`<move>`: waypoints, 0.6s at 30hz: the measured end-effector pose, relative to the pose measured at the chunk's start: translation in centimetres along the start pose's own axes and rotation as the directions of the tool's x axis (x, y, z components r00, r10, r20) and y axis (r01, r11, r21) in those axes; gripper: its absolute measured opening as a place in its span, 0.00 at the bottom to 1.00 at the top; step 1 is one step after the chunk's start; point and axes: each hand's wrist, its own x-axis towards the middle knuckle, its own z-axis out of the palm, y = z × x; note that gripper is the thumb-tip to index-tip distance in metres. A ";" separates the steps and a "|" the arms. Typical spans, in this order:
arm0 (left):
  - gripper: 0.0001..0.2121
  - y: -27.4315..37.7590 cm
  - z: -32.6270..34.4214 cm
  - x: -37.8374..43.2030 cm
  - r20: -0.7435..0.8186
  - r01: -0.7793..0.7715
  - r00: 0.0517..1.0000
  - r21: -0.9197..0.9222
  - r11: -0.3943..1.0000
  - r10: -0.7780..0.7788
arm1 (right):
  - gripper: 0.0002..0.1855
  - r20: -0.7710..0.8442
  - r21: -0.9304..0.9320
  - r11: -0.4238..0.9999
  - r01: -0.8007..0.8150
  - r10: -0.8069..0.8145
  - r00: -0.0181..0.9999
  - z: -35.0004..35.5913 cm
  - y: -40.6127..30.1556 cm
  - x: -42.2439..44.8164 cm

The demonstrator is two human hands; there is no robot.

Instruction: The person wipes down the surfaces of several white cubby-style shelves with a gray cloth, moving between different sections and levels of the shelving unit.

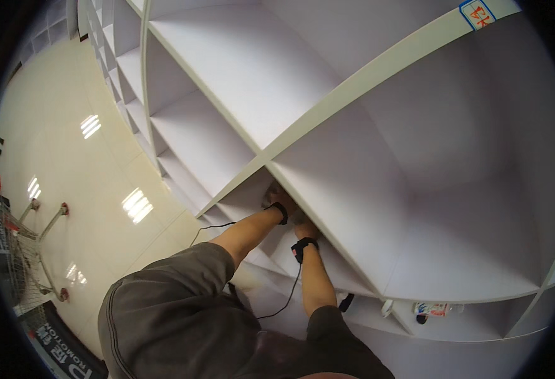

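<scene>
Both arms reach down into a low compartment of a white shelving unit (348,213). My left hand (284,198) is deep inside, close to the compartment's side wall, with a black band (281,213) around the wrist. Just nearer to me, my right hand (307,230) is partly behind the shelf board's front edge (322,222). A black wrist strap (301,248) with a cable sits on that arm. Greyish patches show by the fingers of both hands, too dim and blurred to name. The fingers are mostly hidden in shadow.
A wire shopping cart (24,265) stands on the glossy tiled floor (116,142) at left, beside a dark panel with lettering (61,350). A clear bottle with a printed label (431,309) lies in a low compartment at right. A blue-edged tag (476,14) marks the upper shelf edge.
</scene>
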 end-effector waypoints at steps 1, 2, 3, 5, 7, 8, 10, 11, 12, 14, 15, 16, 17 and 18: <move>0.29 -0.5 0.0 -1.0 0.023 -0.013 1.000 0.029 1.000 0.012 | 0.27 0.000 0.013 0.999 -0.036 0.036 0.999 0.1 -0.7 -1.1; 0.29 -1.1 0.1 -2.3 0.034 -0.026 0.999 0.047 0.999 0.025 | 0.27 0.000 0.035 0.996 -0.082 0.082 0.997 0.3 -1.5 -2.4; 0.28 -2.0 0.3 -3.6 0.023 -0.063 0.998 0.040 0.997 0.063 | 0.26 0.000 0.033 0.987 -0.159 0.159 0.987 0.4 -1.8 -3.4; 0.23 -1.6 -2.5 -8.0 0.240 -0.065 0.970 0.136 0.989 0.031 | 0.24 0.030 0.048 0.940 -0.338 0.337 0.941 2.4 -1.3 -5.9; 0.21 -3.3 -2.3 -11.0 0.195 -0.151 0.975 0.234 0.961 0.106 | 0.24 -0.055 0.077 0.949 -0.305 0.310 0.949 4.2 -2.4 -8.6; 0.20 -4.0 -2.6 -12.3 0.219 -0.163 0.969 0.229 0.960 0.112 | 0.23 -0.095 0.079 0.958 -0.275 0.282 0.955 5.0 -3.0 -10.1; 0.17 -5.5 -2.2 -14.7 0.067 -0.186 0.982 0.204 0.961 0.176 | 0.22 -0.136 0.079 0.970 -0.231 0.240 0.961 6.2 -4.2 -12.7; 0.15 -6.4 -2.0 -15.9 -0.019 -0.218 0.973 0.270 0.938 0.231 | 0.21 -0.205 0.114 0.974 -0.197 0.218 0.954 6.9 -4.8 -13.9; 0.14 -7.1 -2.6 -17.0 -0.008 -0.269 0.960 0.259 0.928 0.280 | 0.20 -0.277 0.149 0.975 -0.164 0.201 0.940 7.3 -5.5 -14.9; 0.13 -8.5 -3.3 -18.8 0.006 -0.310 0.948 0.249 0.917 0.319 | 0.19 -0.280 0.158 0.973 -0.166 0.205 0.938 8.0 -6.8 -16.8; 0.12 -9.6 -3.4 -19.3 0.005 -0.322 0.945 0.187 0.928 0.326 | 0.18 -0.288 0.165 0.974 -0.155 0.198 0.937 8.3 -8.0 -17.4; 0.12 -10.2 -3.3 -19.6 0.002 -0.349 0.936 0.123 0.929 0.351 | 0.16 -0.379 0.216 0.976 -0.035 0.117 0.918 8.9 -8.0 -17.9; 0.12 -10.9 -2.8 -20.1 -0.005 -0.338 0.940 0.127 0.933 0.341 | 0.16 -0.380 0.218 0.976 -0.022 0.106 0.919 9.6 -8.2 -18.5; 0.11 -12.3 -1.7 -20.5 -0.054 -0.312 0.947 0.078 0.947 0.317 | 0.16 -0.401 0.280 0.960 0.024 0.094 0.911 10.3 -9.1 -18.7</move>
